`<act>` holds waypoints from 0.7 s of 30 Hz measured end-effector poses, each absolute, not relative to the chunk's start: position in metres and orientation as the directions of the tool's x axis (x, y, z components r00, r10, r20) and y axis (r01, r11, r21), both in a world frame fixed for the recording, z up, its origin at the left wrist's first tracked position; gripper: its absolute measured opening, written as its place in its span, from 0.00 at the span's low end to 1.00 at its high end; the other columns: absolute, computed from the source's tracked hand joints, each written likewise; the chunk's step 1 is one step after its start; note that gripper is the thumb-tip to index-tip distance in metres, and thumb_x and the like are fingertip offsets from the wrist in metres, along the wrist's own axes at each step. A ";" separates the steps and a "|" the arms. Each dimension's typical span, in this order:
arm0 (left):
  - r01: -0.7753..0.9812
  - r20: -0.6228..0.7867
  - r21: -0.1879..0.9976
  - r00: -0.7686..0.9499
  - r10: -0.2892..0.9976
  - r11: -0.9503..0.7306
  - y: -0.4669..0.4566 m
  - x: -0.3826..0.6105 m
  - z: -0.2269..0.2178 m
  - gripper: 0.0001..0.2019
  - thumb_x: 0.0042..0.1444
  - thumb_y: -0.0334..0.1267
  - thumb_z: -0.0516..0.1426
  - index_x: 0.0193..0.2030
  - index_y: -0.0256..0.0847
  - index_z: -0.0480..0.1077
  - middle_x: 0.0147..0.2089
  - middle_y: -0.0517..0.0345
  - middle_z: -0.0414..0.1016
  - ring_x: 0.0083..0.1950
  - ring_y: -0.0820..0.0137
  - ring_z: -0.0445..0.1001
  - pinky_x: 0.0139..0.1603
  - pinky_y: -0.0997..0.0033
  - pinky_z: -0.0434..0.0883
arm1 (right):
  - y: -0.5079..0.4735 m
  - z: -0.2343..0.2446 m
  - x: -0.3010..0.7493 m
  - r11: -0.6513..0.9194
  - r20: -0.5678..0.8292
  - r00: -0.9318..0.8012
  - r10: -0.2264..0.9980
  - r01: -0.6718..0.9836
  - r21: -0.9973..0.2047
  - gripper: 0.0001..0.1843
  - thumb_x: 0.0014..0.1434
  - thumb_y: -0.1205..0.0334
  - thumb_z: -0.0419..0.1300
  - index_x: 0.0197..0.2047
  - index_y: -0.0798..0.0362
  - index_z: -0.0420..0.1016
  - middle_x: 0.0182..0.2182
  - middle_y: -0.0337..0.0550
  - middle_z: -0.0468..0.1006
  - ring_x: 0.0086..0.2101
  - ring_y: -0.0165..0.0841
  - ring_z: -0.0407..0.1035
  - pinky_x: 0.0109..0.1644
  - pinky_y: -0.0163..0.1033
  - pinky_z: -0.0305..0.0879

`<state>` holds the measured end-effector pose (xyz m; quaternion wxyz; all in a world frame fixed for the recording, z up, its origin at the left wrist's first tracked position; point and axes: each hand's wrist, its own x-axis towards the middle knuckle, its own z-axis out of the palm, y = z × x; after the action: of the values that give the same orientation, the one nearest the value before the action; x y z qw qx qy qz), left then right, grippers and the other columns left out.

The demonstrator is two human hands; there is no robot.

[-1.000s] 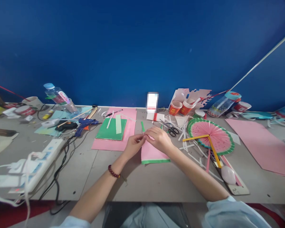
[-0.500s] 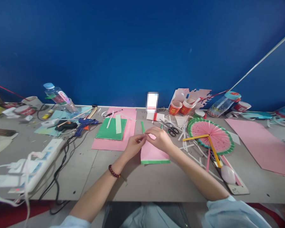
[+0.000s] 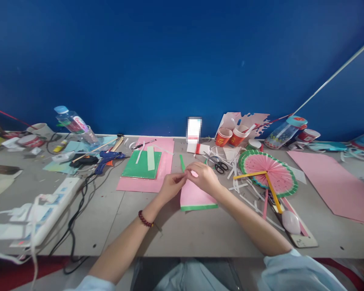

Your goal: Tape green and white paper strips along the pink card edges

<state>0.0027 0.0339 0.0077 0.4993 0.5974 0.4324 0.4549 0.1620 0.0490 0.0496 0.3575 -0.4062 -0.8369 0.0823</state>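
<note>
A sheet of pink paper with a green band along its near edge lies under my hands. Its far part is hidden by my fingers. My left hand is closed, thumb and fingertips pinching at the paper's far left part. Against those fingertips, my right hand is closed in a pinch too. A narrow green strip sticks out beyond the fingers; whether it is joined to the paper is hidden.
To the left are a green paper pack, a blue glue gun and a power strip. On the right lie scissors, white paper scraps and a watermelon-patterned paper fan. Red paper cups stand at the back.
My hands stay pinched together at nearly the same spot. The near edge of the pink paper has shifted slightly and now tilts a little.
</note>
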 end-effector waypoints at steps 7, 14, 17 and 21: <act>-0.023 0.005 1.000 0.179 0.984 -0.001 0.034 0.004 0.018 0.17 0.46 0.50 0.63 0.32 0.36 0.79 0.29 0.56 0.77 0.30 0.71 0.68 0.32 0.71 0.65 | 0.061 0.050 0.170 0.524 0.505 -0.189 0.842 0.509 -0.683 0.06 0.54 0.66 0.56 0.29 0.53 0.73 0.27 0.42 0.76 0.29 0.33 0.70 0.35 0.38 0.67; -0.131 -0.132 0.979 0.161 0.978 0.153 0.040 0.001 0.015 0.15 0.43 0.48 0.64 0.23 0.36 0.74 0.20 0.62 0.67 0.24 0.76 0.63 0.28 0.74 0.63 | 0.092 0.057 0.206 0.246 0.277 0.178 0.944 0.180 -0.952 0.06 0.51 0.60 0.58 0.30 0.54 0.71 0.24 0.40 0.75 0.24 0.31 0.70 0.28 0.35 0.66; -0.146 -0.198 0.962 0.200 0.960 0.229 0.040 -0.001 0.016 0.15 0.42 0.47 0.64 0.27 0.35 0.75 0.24 0.59 0.71 0.26 0.74 0.67 0.29 0.73 0.67 | 0.104 0.072 0.234 0.273 0.294 0.350 0.889 0.110 -0.956 0.07 0.51 0.57 0.57 0.31 0.53 0.68 0.20 0.37 0.71 0.20 0.27 0.65 0.25 0.34 0.64; -0.029 -0.252 0.962 0.281 0.926 0.271 0.038 -0.001 0.016 0.13 0.44 0.45 0.63 0.28 0.34 0.74 0.22 0.60 0.70 0.23 0.76 0.66 0.25 0.76 0.65 | 0.113 0.093 0.278 0.420 0.352 0.677 0.647 0.069 -0.905 0.06 0.50 0.58 0.56 0.30 0.51 0.65 0.20 0.32 0.67 0.18 0.26 0.63 0.22 0.33 0.62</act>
<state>-0.0014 0.0383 0.0160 0.6433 0.4763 0.4709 0.3710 0.2781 0.1129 0.0931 0.7645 -0.5041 -0.3546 0.1890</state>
